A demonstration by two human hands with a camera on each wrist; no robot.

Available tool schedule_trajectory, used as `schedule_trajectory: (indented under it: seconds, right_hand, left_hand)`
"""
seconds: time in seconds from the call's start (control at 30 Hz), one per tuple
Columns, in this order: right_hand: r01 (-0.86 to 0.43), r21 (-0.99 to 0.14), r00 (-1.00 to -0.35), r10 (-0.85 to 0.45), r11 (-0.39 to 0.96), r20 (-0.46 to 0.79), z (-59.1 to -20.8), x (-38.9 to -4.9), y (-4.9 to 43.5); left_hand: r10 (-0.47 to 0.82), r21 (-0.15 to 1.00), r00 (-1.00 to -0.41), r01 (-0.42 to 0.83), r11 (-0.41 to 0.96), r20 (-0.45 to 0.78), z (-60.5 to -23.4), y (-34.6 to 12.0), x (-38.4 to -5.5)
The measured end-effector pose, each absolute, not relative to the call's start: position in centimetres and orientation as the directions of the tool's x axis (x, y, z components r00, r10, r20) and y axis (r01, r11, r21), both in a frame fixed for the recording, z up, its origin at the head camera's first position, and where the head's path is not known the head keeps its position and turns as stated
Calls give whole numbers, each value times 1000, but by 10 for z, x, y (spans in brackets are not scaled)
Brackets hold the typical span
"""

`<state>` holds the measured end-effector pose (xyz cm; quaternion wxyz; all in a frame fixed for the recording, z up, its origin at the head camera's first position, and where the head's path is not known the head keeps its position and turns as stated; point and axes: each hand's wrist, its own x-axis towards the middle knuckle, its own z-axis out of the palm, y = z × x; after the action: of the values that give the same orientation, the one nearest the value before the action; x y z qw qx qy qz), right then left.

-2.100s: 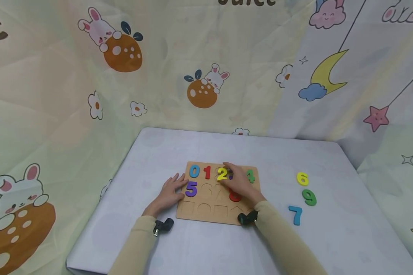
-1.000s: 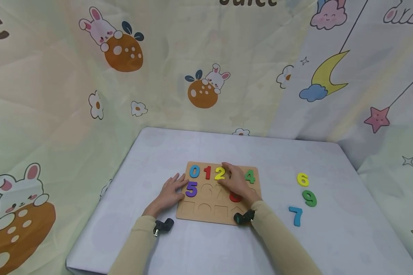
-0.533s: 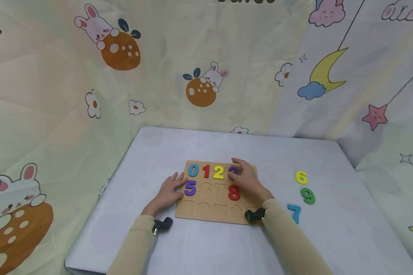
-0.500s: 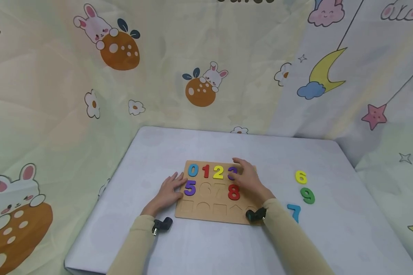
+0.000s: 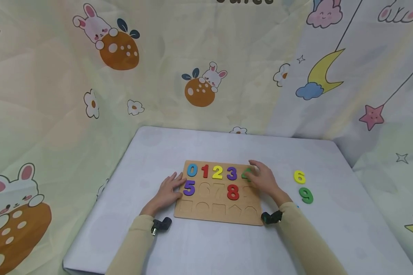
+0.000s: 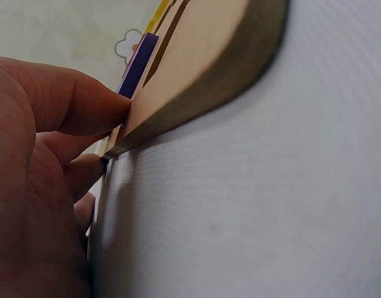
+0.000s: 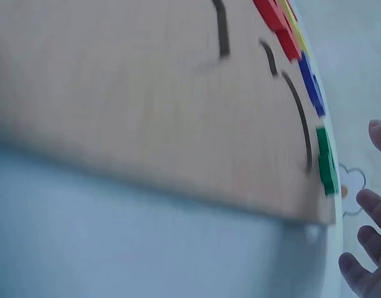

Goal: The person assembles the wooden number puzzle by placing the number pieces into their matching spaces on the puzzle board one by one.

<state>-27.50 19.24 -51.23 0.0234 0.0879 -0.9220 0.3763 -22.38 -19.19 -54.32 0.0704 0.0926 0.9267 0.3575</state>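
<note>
A wooden number puzzle board (image 5: 206, 210) lies on the table. My left hand (image 5: 166, 194) rests at its left edge with fingers extended; in the left wrist view the thumb (image 6: 84, 102) touches the board near the purple 5 (image 6: 138, 65). My right hand (image 5: 265, 180) is over the upper right corner, partly covering the green 4 (image 5: 246, 173). In the right wrist view its spread fingers (image 7: 373, 208) stand apart from that green 4 (image 7: 327, 162). Blue 0 (image 5: 192, 170), red 1 (image 5: 205, 171), yellow 2 (image 5: 217, 172) and purple 3 (image 5: 231, 173) fill the top row.
Red 8 (image 5: 233, 192) sits in the second row among bare number outlines; shape outlines line the bottom row. Right of the board, a yellow 6 (image 5: 299, 177) and a green 9 (image 5: 306, 195) lie on the white tabletop (image 5: 206, 248). My right forearm hides most of the blue 7.
My right hand has moved rightward from the yellow 2, past the purple 3, to the green 4, uncovering the 3 and the red 8. My left hand stays at the board's edge.
</note>
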Motion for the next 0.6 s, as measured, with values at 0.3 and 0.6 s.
schedule_trajectory:
  seconds: [0.3, 0.6]
  right_hand:
    - [-122, -646, -992, -85, 753, 88, -513, -270, 226]
    - [-104, -593, -992, -41, 798, 119, -516, -266, 263]
  left_hand:
    - [223, 673, -973, 123, 730, -64, -543, -193, -224]
    - [223, 680, -973, 125, 722, -57, -544, -193, -224]
